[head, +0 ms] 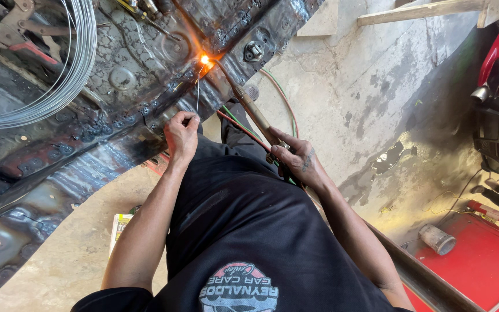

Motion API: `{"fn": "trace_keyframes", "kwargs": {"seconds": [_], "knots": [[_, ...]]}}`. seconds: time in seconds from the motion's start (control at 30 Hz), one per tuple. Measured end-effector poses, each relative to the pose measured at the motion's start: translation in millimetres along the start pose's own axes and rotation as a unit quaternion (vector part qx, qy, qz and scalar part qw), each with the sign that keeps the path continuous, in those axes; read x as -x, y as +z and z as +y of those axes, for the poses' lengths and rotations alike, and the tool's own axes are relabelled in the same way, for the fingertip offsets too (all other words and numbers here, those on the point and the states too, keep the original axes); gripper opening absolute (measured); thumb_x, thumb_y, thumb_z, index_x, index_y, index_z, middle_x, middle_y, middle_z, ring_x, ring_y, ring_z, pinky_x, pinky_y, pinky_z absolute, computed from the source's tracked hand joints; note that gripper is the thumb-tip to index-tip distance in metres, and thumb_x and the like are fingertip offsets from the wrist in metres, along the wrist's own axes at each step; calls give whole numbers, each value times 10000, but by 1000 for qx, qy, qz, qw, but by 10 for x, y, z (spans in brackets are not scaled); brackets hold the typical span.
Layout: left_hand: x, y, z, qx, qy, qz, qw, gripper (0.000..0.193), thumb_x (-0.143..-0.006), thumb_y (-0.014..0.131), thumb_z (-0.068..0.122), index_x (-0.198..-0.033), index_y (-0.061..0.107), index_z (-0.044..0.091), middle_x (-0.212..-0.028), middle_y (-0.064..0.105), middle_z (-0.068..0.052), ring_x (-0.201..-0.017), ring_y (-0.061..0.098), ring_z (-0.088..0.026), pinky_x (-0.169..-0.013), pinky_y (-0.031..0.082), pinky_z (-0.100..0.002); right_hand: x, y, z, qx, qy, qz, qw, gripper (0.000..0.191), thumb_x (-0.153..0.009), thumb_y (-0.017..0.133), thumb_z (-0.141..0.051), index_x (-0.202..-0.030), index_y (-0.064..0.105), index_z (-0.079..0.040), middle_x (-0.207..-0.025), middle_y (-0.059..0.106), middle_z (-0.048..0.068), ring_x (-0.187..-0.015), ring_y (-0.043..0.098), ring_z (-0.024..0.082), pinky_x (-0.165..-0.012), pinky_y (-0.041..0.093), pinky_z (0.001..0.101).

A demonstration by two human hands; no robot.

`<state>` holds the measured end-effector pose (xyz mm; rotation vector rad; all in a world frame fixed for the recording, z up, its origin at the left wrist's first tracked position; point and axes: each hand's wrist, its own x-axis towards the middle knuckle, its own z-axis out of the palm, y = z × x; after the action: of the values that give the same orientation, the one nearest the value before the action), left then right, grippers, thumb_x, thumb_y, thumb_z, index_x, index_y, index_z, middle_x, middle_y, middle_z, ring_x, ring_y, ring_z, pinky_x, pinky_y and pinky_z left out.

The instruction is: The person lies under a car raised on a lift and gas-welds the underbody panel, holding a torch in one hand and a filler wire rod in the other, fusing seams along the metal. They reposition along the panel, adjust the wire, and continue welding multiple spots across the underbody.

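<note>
Brass-coloured welding torch in our right hand, fingers wrapped tight around its handle; lit tip touches dark scorched sheet-metal car panel. Thin straight filler wire pinched between fingertips of our left hand, upper end at flame. Coil of grey wire lies on panel, well left.

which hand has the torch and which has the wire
The right hand grips the torch, its flame on the dark metal panel; the left hand pinches the thin wire.
</note>
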<state>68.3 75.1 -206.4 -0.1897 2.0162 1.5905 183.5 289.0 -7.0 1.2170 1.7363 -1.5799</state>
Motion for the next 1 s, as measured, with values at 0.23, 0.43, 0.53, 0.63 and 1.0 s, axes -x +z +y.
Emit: {"fn": "trace_keyframes", "kwargs": {"seconds": [0.23, 0.43, 0.53, 0.63, 1.0], "knots": [[-16, -1, 7, 5, -7, 1, 1000, 104, -922, 728, 64, -966, 740, -30, -805, 723, -23, -698, 613, -72, -645, 504, -264, -2, -12, 20, 8, -2, 0, 1000, 580, -950, 668, -258, -1503, 549, -130, -788, 668, 32, -544, 577, 84, -491, 469, 260], [-8, -6, 6, 4, -5, 2, 1000, 105, -922, 732, 63, -961, 734, -35, -805, 725, -33, -705, 621, -75, -656, 510, -266, -12, -22, 42, 14, -2, -2, 1000, 577, -955, 672, -265, -1503, 553, -132, -791, 665, 26, -550, 576, 77, -496, 470, 256], [-21, -16, 1, 6, 2, 3, 1000, 106, -922, 729, 62, -961, 736, -37, -815, 731, -34, -716, 629, -77, -665, 517, -266, -17, -17, 44, 7, -8, -3, 1000, 576, -952, 675, -263, -1500, 553, -135, -800, 674, 22, -551, 572, 75, -498, 468, 254], [-34, -20, -7, -3, 6, 5, 1000, 112, -918, 730, 60, -968, 737, -40, -814, 733, -37, -713, 629, -83, -663, 517, -267, -10, -10, 47, 0, -1, 0, 1000, 574, -952, 672, -268, -1497, 552, -137, -796, 664, 18, -544, 573, 78, -490, 461, 256], [-23, -17, 11, 0, -4, 6, 1000, 114, -918, 732, 71, -964, 741, -32, -817, 738, -42, -716, 646, -86, -666, 524, -267, 3, 5, 27, 15, -8, 2, 1000, 573, -950, 677, -293, -1488, 566, -132, -765, 656, 33, -537, 590, 81, -486, 473, 260]]}}
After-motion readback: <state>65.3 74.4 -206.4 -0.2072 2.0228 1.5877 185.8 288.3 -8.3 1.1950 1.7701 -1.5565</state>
